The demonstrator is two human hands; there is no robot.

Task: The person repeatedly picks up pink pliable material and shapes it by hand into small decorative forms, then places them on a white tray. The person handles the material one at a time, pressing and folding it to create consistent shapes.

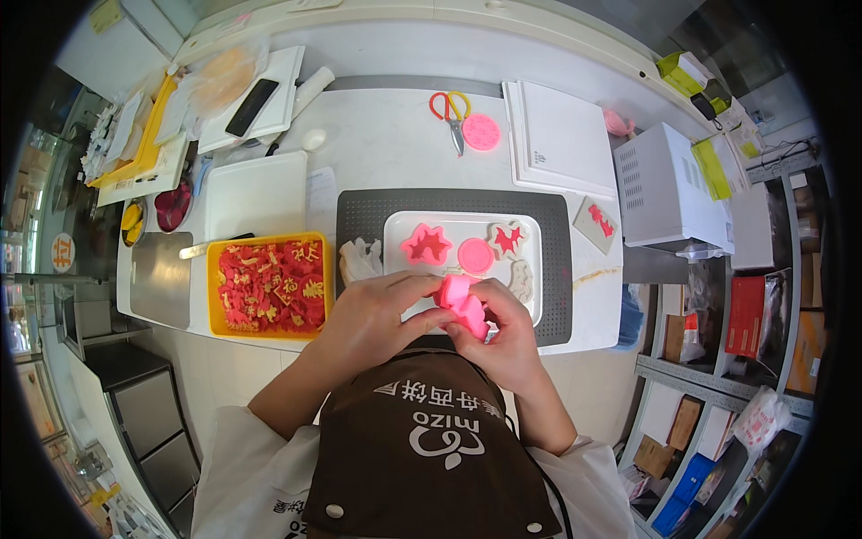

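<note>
Between my left hand (394, 313) and my right hand (495, 323) is a pink silicone mold (465, 303), pinched by the fingers of both over the near part of a white tray (394, 222). On that tray lie a pink star-like mold (426, 244) with a red filling, a round pink mold (475, 256), a whitish mold (506, 240) with red in its hollow, and another whitish mold (520, 281). The tray rests on a dark perforated mat (357, 209). What the held mold contains is hidden by my fingers.
To the left stands a yellow bin (328, 283) of red and yellow molded pieces, with a crumpled white cloth (361, 259) beside it. Scissors (456, 128) and a round pink mold (481, 131) lie beyond the mat. White boards (559, 135) and a small mold (596, 224) are at right.
</note>
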